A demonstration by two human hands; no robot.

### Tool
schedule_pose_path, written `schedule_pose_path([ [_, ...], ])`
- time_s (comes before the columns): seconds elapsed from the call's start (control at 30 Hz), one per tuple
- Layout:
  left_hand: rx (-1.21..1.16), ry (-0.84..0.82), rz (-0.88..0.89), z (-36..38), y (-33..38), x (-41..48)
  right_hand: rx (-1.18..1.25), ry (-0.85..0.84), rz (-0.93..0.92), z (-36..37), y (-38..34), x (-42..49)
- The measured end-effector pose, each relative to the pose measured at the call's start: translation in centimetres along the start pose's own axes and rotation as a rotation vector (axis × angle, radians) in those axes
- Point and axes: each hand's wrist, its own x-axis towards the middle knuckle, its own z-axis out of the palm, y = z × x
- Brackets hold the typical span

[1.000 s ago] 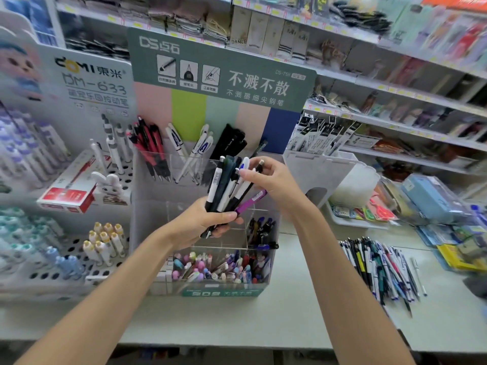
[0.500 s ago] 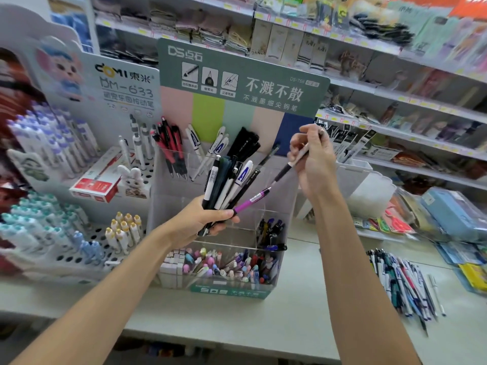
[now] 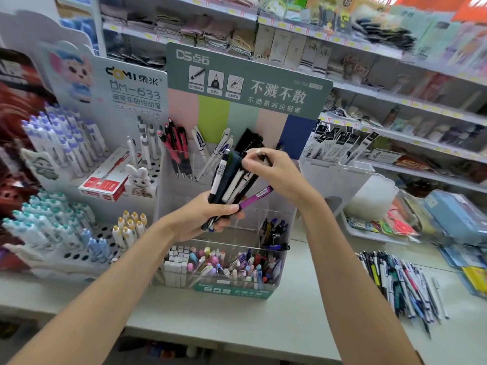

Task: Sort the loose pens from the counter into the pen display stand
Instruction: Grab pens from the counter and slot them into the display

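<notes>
Left grip (image 3: 208, 216) is clamping a black-white-purple pen bundle (image 3: 232, 180), right grip (image 3: 275, 172) pinching one black pen (image 3: 266, 158), mixed-colour pen heap (image 3: 403, 283) waiting on pale counter (image 3: 237, 320).

A pale green counter (image 3: 237, 320) spans the front edge. Behind it, white shelves (image 3: 369, 94) carry packaged goods (image 3: 287, 46), with yellow price labels (image 3: 326, 117) along their edges. Lighting is bright and even.

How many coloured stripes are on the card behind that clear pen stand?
5, side by side under the green header: pink, lime green, pale mint, peach, navy. Standing pens hide their lower ends.
</notes>
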Motion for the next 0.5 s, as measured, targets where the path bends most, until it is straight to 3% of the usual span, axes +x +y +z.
schedule_pose_path([
  [0.2,0.019,-0.002,-0.010,-0.5,-0.2,-0.4,0.811,0.417,0.113,-1.9,0.2,1.0],
  [0.3,0.120,0.030,0.002,-0.7,-0.2,-0.6,1.076,0.492,0.111,-2.8,0.4,1.3],
  [0.37,0.205,0.040,0.031,-0.7,-0.1,-0.6,0.934,0.467,0.118,-3.2,0.3,1.0],
  [0.5,0.244,-0.008,0.020,-1.0,0.4,-0.8,0.261,0.207,0.075,-2.8,-1.4,0.1],
])
